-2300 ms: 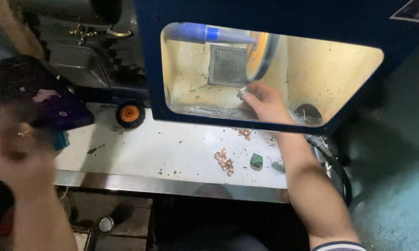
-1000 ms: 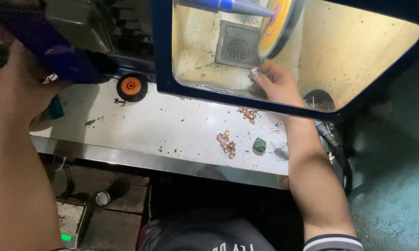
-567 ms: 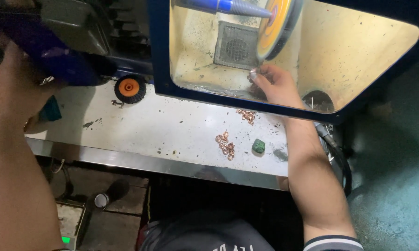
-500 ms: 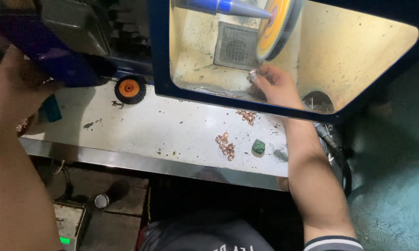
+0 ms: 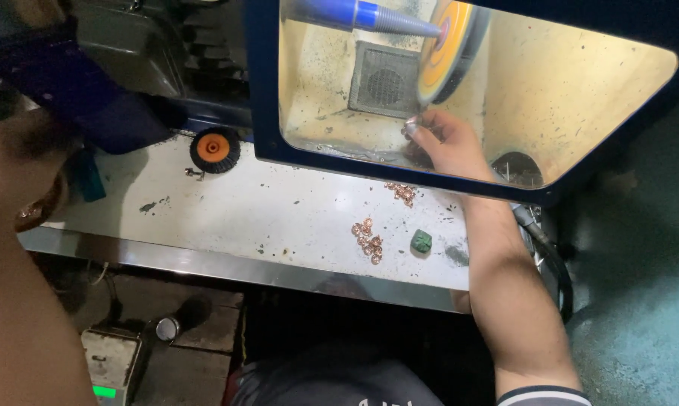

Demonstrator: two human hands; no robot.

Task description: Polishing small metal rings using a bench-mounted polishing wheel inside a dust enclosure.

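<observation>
While the right hand (image 5: 446, 145) reaches into the lit blue hood (image 5: 264, 90), its fingers pinch a small metal piece (image 5: 412, 125) just under the orange buffing wheel (image 5: 445, 49); the left hand (image 5: 23, 162) is raised and blurred, grip unclear; copper pieces (image 5: 368, 240) lie on the bench (image 5: 264, 218).

On the white bench top (image 5: 279, 218) in front of you, a small cluster of copper-coloured rings (image 5: 368, 240) lies near the front edge, with a green block (image 5: 420, 240) just beside it on the right. Farther left, near the back, you have an orange wheel with a black rim (image 5: 215, 149). Down left on the floor sits a grey box with a green light (image 5: 107, 368).
</observation>
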